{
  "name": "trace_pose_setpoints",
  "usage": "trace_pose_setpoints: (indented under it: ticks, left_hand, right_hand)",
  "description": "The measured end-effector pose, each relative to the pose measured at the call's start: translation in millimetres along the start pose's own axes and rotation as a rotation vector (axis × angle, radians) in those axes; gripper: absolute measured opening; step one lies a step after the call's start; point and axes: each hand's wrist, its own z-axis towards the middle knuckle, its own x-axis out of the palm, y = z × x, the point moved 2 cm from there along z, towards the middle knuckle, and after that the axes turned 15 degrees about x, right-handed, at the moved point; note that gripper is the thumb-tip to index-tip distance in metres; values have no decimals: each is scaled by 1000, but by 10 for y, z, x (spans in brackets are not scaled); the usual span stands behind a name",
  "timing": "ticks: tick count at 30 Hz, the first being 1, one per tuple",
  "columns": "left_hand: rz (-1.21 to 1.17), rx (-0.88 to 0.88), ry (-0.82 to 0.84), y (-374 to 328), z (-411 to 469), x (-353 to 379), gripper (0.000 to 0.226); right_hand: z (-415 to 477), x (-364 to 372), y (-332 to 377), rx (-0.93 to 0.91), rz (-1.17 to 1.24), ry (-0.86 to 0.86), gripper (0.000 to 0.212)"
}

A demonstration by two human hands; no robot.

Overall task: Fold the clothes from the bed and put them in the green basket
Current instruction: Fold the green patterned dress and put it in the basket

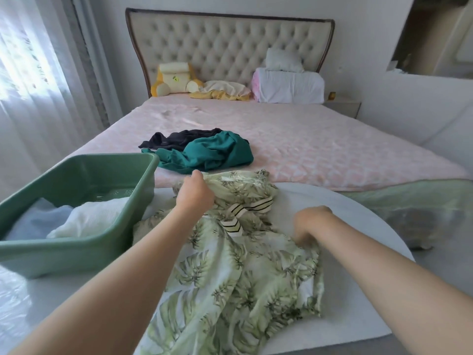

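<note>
Fold step in hand: leaf-print garment (230, 265) lies crumpled on the white table (358, 226), just right of the green basket (64, 254). Left hand (195, 194) clutches its far edge and right hand (311, 222) has fingers curled into its right side. Next move, I'd say: spread it flat, then fold. Teal garment (212, 153) and black garment (179, 138) are not yet folded, on the bed (307, 144).

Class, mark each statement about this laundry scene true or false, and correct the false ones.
1. The left hand and the right hand both hold the leaf-print green and white garment. True.
2. The green plastic basket is empty. False: white cloth and pale blue cloth lie in it.
3. A crumpled teal garment lies on the pink quilted bed, touching a black garment. True.
4. The leaf-print garment is neatly folded. False: it lies rumpled on the round white table.
</note>
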Motion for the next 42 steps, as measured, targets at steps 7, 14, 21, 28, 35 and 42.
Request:
trace_pose_setpoints:
  ticks: [7, 14, 21, 28, 35, 42]
  left_hand:
    - [351, 452, 119, -376, -365, 351, 50]
    - [446, 423, 424, -159, -503, 564, 101]
    - [294, 462, 438, -204, -727, 708, 112]
    - [5, 510, 867, -437, -892, 797, 74]
    - [-238, 266, 217, -163, -618, 456, 30]
    - [477, -95, 686, 644, -357, 500, 72]
  right_hand:
    - [-167, 210, 268, -379, 587, -213, 54]
    - [-296, 248, 305, -287, 195, -43, 74]
    - [-629, -8, -22, -151, -166, 287, 27]
    - [-335, -86, 335, -250, 426, -411, 21]
    - [91, 145, 511, -211, 404, -397, 76]
    - [428, -6, 48, 178, 222, -475, 23]
